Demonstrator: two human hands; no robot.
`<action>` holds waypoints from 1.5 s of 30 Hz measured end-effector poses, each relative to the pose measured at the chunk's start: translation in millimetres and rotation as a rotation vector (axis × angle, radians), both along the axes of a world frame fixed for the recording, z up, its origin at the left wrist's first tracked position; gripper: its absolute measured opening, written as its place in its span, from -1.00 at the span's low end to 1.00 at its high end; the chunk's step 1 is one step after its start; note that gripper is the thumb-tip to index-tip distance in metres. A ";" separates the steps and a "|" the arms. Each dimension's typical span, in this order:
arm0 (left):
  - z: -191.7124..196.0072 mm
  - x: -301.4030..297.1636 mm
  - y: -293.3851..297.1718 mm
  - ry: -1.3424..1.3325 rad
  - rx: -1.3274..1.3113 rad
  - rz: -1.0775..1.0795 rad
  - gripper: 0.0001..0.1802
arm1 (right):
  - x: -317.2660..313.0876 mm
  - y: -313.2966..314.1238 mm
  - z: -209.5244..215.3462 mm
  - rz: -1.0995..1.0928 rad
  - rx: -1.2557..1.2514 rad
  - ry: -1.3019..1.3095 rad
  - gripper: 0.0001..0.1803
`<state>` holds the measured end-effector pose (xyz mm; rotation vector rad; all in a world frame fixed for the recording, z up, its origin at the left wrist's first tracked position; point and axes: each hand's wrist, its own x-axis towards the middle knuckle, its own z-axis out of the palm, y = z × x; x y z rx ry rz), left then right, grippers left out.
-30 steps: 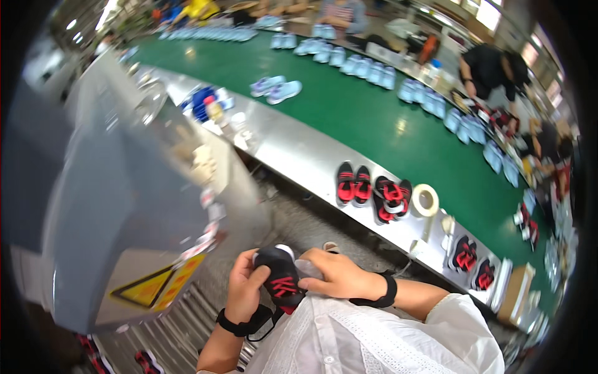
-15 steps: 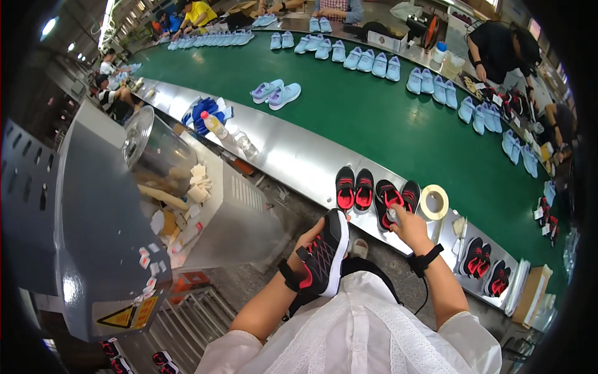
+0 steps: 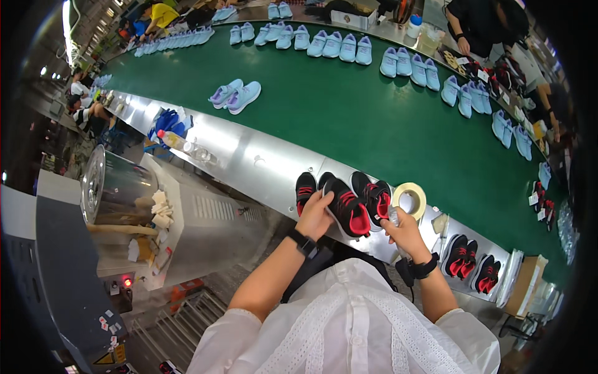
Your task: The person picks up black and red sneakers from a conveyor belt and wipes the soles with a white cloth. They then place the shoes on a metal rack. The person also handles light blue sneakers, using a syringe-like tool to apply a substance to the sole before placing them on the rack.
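Observation:
My left hand [image 3: 316, 216] grips a black sneaker [image 3: 346, 209] with red lining and laces. It is held over the metal ledge, heel toward me and sole to the left. In the fingers of my right hand [image 3: 408, 234] is a whitish translucent thing [image 3: 393, 215], long and narrow; its exact kind is unclear. Right beside these fingers stands another black-and-red sneaker [image 3: 379, 202] with its mate partly behind it. A further black-and-red sneaker [image 3: 304, 188] sits left of the held one, partly covered by my left hand. Dark straps circle both wrists.
A cream tape roll [image 3: 421, 210] lies on the metal ledge [image 3: 249, 153], right of the sneakers. More black-and-red sneakers [image 3: 461, 257] stand farther right. Beyond runs a green belt [image 3: 299, 115] with light-blue sneakers [image 3: 243, 97]. Bottles [image 3: 174, 141] lie left; a grey machine [image 3: 199, 215] is nearby.
The sneaker in my left hand has gone from near my body up over the ledge, turned heel toward me. My right hand keeps hold of the translucent thing. The head view has shifted.

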<state>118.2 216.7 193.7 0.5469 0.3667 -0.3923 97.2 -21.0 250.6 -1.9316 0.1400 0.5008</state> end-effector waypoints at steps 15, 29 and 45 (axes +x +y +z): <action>-15.8 -25.5 -8.8 -0.508 1.298 -0.231 -0.45 | 18.8 -10.5 -4.1 -0.135 0.304 0.129 -0.83; 78.0 -51.2 6.1 -0.246 0.041 -0.135 -0.49 | 8.0 67.6 83.0 0.216 -0.154 -0.840 -0.67; 85.0 -61.3 -22.5 -0.269 0.432 -0.062 -0.40 | -12.0 61.0 78.7 0.073 -0.216 -1.045 -0.72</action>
